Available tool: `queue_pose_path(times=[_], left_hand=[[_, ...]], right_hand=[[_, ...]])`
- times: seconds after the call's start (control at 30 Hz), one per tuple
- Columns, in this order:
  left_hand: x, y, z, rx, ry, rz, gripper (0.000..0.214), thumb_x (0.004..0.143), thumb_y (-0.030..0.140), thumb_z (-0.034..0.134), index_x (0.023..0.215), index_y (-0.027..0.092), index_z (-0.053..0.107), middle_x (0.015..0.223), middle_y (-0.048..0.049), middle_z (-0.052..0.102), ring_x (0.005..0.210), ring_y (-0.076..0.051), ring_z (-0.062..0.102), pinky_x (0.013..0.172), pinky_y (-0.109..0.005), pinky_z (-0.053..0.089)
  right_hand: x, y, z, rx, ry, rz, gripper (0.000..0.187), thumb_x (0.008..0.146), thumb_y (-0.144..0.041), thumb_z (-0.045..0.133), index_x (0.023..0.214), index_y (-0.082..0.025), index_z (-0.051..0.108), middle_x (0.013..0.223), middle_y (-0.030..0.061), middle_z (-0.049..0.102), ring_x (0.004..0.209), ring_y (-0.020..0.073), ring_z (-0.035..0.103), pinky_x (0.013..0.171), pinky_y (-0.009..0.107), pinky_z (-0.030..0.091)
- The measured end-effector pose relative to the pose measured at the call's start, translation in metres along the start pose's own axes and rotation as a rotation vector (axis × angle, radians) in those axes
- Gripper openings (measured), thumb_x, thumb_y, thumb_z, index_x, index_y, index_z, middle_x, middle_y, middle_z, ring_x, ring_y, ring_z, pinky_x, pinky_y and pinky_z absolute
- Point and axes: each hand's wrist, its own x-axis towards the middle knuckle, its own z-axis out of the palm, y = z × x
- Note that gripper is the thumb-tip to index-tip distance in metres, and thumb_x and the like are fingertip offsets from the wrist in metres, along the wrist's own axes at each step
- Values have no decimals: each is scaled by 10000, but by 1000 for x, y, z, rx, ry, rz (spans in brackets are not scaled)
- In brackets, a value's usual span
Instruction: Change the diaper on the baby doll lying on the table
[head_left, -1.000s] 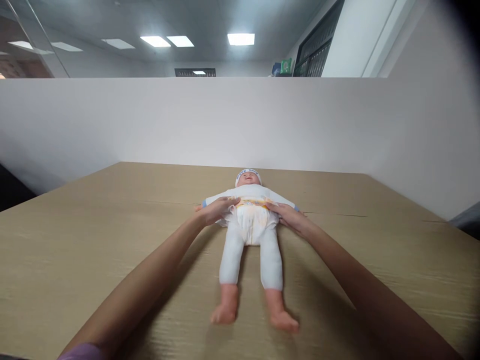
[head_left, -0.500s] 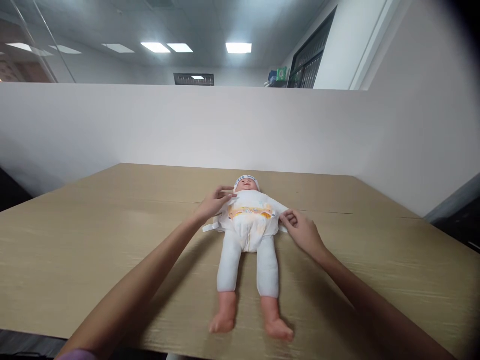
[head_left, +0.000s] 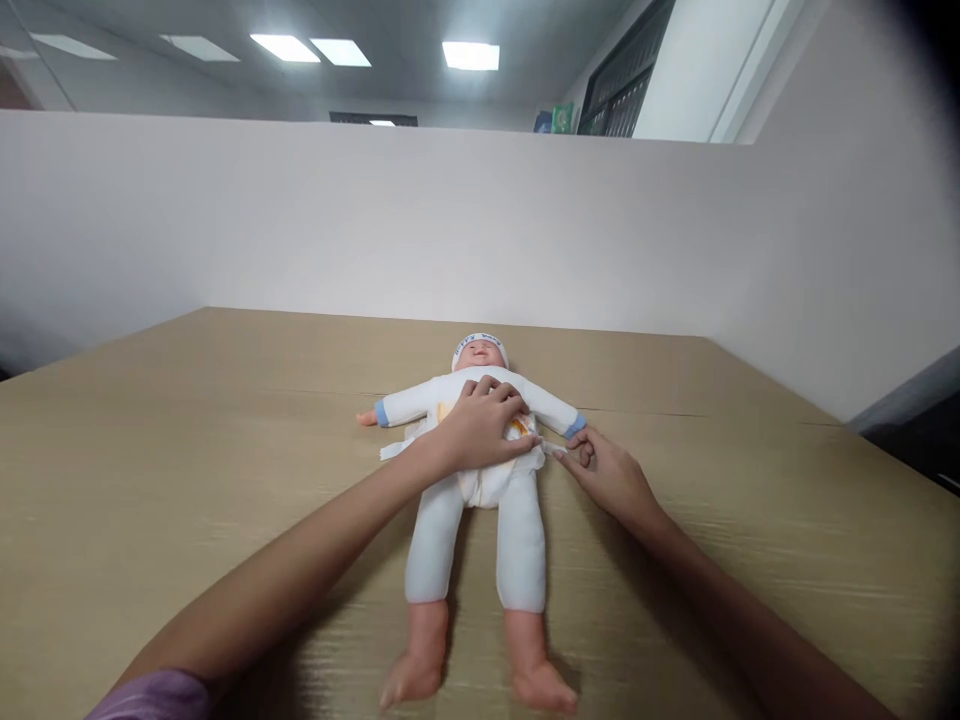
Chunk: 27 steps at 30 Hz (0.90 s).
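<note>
A baby doll (head_left: 520, 555) in a white suit and a lettered headband lies on its back, feet towards me and arms spread. Round its hips is a white diaper (head_left: 484, 488) with an orange print, partly covered by my hand. My left hand (head_left: 487, 425) rests palm down on the front of the diaper, fingers stretched over the doll's belly. Beside the doll's arm on the right, my right hand (head_left: 600, 462) pinches the diaper's side tab (head_left: 553, 449). The other side tab (head_left: 392, 451) sticks out loose at the left.
The doll lies on a wide light-brown table (head_left: 187, 520). A white partition wall (head_left: 337, 220) stands behind it, with a room and ceiling lights beyond. A dark object (head_left: 919, 430) is at the far right edge.
My left hand has moved from the doll's arm at the left onto the diaper's front. The doll's left-side arm now lies stretched outward. My view has tilted down a little.
</note>
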Motion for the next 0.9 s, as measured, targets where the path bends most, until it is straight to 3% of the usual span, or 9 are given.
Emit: queue_pose_path(times=[0.27, 0.47, 0.53, 0.7, 0.9], left_hand=[[0, -5, 2, 1, 7, -61, 470, 918, 567, 624, 1245, 235, 681, 1289, -106, 647, 1240, -368, 483, 1075, -537, 355], [-1, -2, -4, -50, -12, -45, 369, 926, 486, 635, 1261, 341, 691, 1360, -73, 601, 1262, -349, 469, 1074, -543, 354], [-2, -2, -3, -44, -5, -48, 344, 923, 541, 642, 1179, 329, 732, 1373, -75, 600, 1278, -361, 457, 1077, -548, 346], [-2, -4, 3, -28, 38, -59, 553, 818, 749, 682, 1123, 294, 758, 1358, -95, 618, 1275, -392, 457, 1083, -561, 330], [-1, -3, 3, -13, 19, -93, 601, 740, 726, 754, 1164, 299, 749, 1353, -105, 623, 1272, -405, 464, 1068, -581, 339]], right_hand=[[5, 3, 4, 42, -33, 117, 385, 802, -622, 660, 925, -259, 622, 686, -25, 614, 662, 207, 606, 616, 308, 386], [5, 7, 5, 98, -35, 112, 396, 763, -613, 693, 919, -253, 642, 670, -31, 615, 643, 192, 580, 635, 308, 401], [6, 8, 6, 126, -44, 105, 380, 754, -604, 697, 884, -252, 638, 676, -26, 627, 641, 188, 572, 633, 305, 404], [5, 5, 6, 161, -80, 74, 353, 785, -596, 659, 826, -248, 619, 647, -29, 592, 626, 180, 529, 608, 292, 374], [11, -1, -10, 451, -181, 58, 396, 815, -608, 621, 719, -228, 571, 681, -23, 534, 666, 168, 503, 611, 277, 368]])
